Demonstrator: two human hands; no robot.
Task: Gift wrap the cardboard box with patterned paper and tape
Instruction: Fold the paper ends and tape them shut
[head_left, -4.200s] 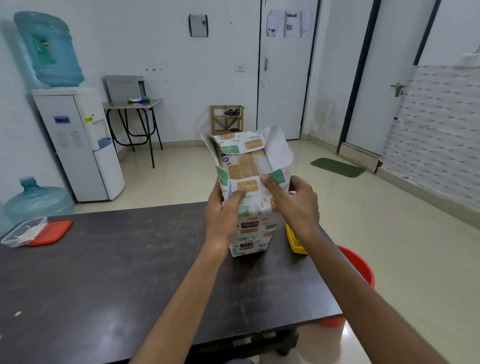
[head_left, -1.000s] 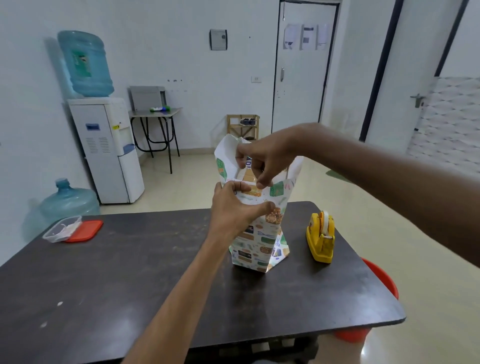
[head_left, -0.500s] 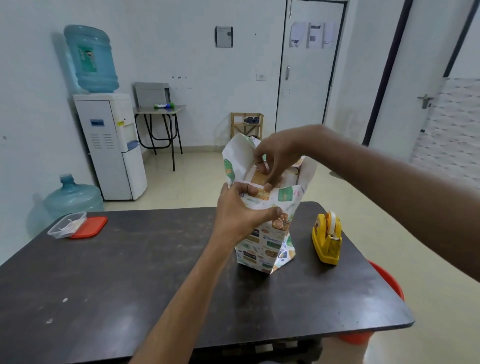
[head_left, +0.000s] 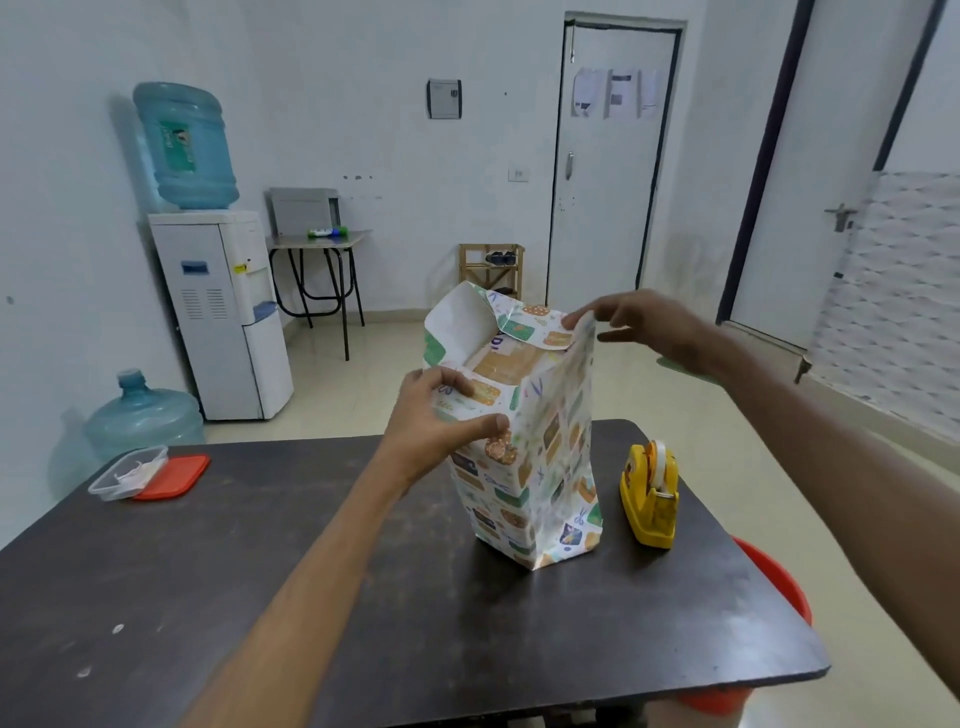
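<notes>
Lifted out of the open top since half a second ago: right hand (head_left: 652, 327), now drawn off to the far right corner of the paper (head_left: 540, 457), fingertips pinching the top edge there. Left in place: near flap folded inward over the box (head_left: 506, 361), pinned down by left hand (head_left: 436, 421), thumb along the near right corner, fingers pressed flat on the flap. Probably means the near fold is set and the right side flap comes next; top not yet closed, no tape on it as far as can be seen.

Standing upright near the middle of the table (head_left: 260, 597), toward the right: tall parcel, sides fully covered in white paper printed with green and orange patches. Bottom end looks folded shut, corner creased outward. Open at the top, brown cardboard showing inside, far left flap standing up with white underside visible, far flap curling inward.

Just right of the parcel, apart from it: yellow tape dispenser (head_left: 650, 499). Well apart at the far left edge: clear container with red lid (head_left: 150, 475).
</notes>
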